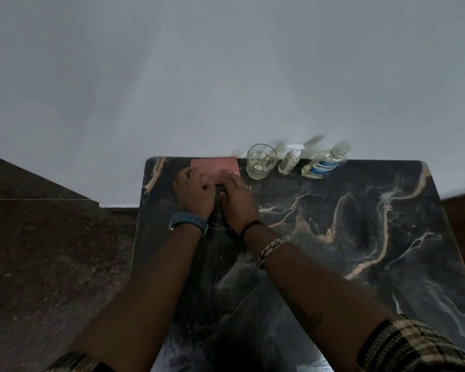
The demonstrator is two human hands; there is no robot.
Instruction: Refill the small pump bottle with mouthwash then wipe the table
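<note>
Two hands (215,194) flat on pink folded cloth (215,167), dark marbled table (360,237)

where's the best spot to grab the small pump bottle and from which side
Probably around the clear body of the small pump bottle, below the white pump head. It stands upright at the table's back edge, with the glass close on its left and the mouthwash bottle on its right, so come from the front, fingers wrapping the narrow sides. The right hand is nearer.
</note>
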